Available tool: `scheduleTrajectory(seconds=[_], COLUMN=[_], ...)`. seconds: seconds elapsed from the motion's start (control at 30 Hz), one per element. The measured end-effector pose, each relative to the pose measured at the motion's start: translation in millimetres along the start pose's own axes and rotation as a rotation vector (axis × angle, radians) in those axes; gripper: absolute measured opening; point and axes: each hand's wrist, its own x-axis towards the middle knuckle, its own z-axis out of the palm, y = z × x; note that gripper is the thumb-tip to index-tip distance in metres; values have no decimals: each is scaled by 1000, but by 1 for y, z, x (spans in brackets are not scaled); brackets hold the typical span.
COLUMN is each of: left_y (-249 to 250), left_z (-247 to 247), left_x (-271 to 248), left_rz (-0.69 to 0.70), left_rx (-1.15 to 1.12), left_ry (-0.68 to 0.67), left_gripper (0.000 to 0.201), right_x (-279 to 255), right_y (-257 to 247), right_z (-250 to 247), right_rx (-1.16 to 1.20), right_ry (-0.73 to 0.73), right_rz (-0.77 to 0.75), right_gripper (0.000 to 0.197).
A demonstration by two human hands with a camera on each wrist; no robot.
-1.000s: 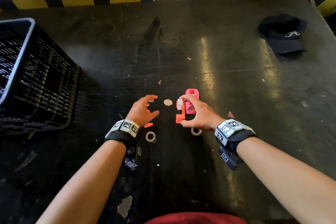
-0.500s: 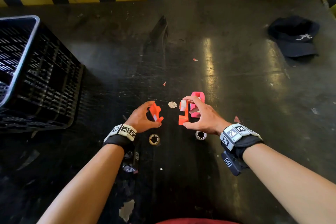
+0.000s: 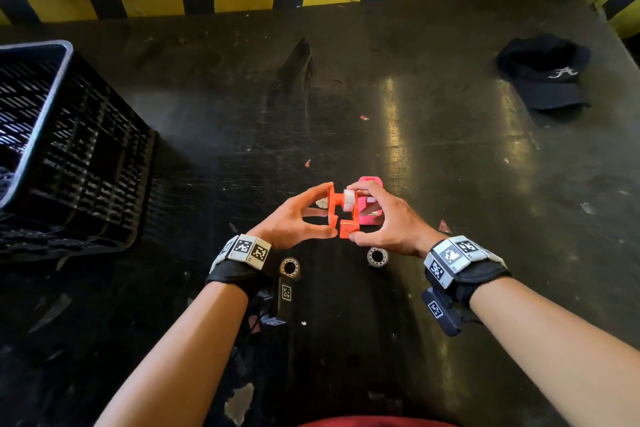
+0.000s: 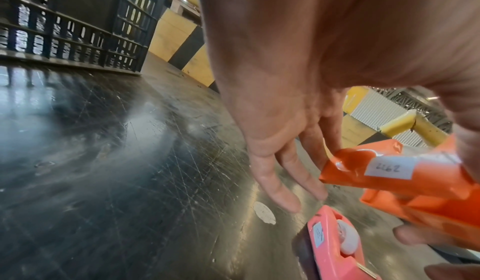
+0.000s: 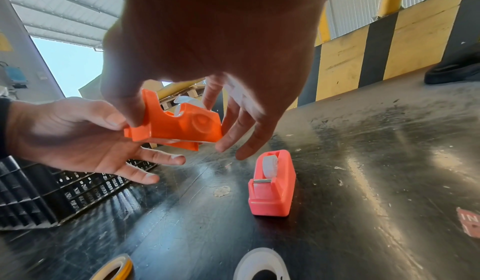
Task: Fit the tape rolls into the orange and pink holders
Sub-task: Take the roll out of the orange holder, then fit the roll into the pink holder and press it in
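1. The orange tape dispenser (image 3: 341, 215) is held in the air between both hands, above the black tabletop (image 3: 433, 156). It appears to be in two shells with a white tape roll (image 3: 349, 201) sitting between them. If the halves are pushed together while the roll sits crooked on its hub, they will likely jam or spring apart.

2. The left hand (image 3: 294, 218) pinches the left shell between thumb and forefinger; its other fingers hang spread and hold nothing. The right hand (image 3: 388, 218) pinches the other shell by thumb and fingertips, one finger resting on the roll. These are light fingertip grips, so a hard squeeze could twist a shell loose and drop the roll onto the table.

3. The pink tape dispenser (image 5: 272, 184) stands upright on the table just beyond the hands, a white roll already seated in it. It is close under the right fingers, so a downward slip could knock it over.

4. Two more tape rolls lie flat near the wrists: a yellowish one (image 3: 289, 267) and a whitish one (image 3: 377, 256). A dropped shell could land on them or send them rolling.

5. A black plastic crate (image 3: 69, 156) stands at the left, a black cap (image 3: 547, 76) at the far right, both well apart from the work.
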Motion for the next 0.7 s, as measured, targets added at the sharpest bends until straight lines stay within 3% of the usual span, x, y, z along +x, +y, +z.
scheduleTrajectory(seconds=[0.7], left_y=[6], left_z=[6], left_x=[0], left_rz=[-40], left_rx=[-62], left_ry=[-132], left_gripper=[98], right_x=[-2], right_y=[0], right_z=[-9], right_rx=[3], right_ry=[-61], right_rz=[26], right_gripper=[79])
